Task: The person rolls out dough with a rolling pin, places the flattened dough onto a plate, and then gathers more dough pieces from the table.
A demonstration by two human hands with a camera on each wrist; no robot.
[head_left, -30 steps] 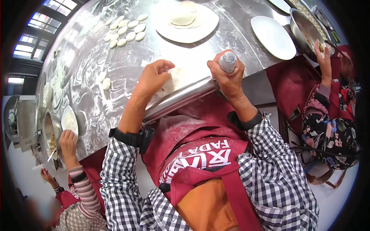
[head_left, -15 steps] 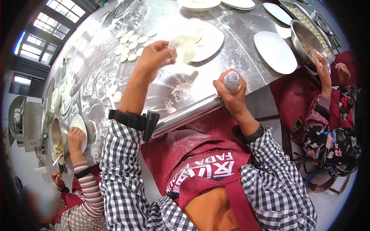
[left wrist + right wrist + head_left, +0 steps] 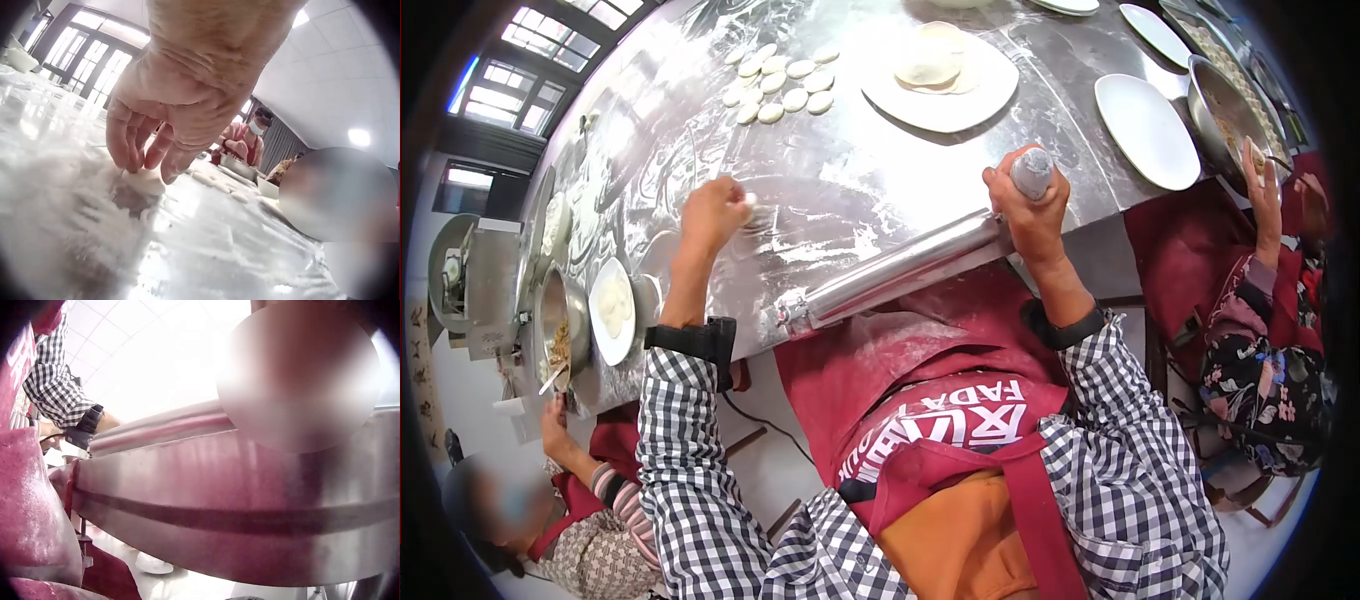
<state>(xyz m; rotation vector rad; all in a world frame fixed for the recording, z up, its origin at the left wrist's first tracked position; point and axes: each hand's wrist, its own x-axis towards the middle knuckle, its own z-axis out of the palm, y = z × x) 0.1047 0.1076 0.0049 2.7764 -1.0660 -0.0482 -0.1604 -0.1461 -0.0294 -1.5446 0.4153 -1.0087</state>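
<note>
In the head view my left hand [image 3: 713, 215] is over the floury metal table [image 3: 840, 160], left of centre, its fingertips at a small pale dough piece [image 3: 750, 199]. The left wrist view shows the curled fingers of that hand [image 3: 169, 134] pinching a dough piece [image 3: 145, 181] at the tabletop. My right hand [image 3: 1035, 215] grips a grey, flour-dusted cylinder [image 3: 1032, 174] with its rounded end up, above the table's front edge. Beside it a long shiny metal bar [image 3: 900, 262] runs along that edge. The right wrist view does not show the hand.
Several dough discs [image 3: 773, 82] lie at the back left. Thin round wrappers [image 3: 930, 55] are on a white plate [image 3: 940, 118]. An empty oval plate [image 3: 1148, 132] and a bowl [image 3: 1215, 110] stand right. People work at both sides; left are a plate [image 3: 613, 335] and bowl [image 3: 565, 325].
My left hand held up a thin wrapper near the plate; it has let go and moved left and down to a dough piece. The wrapper is on the plate. My right hand keeps its grip.
</note>
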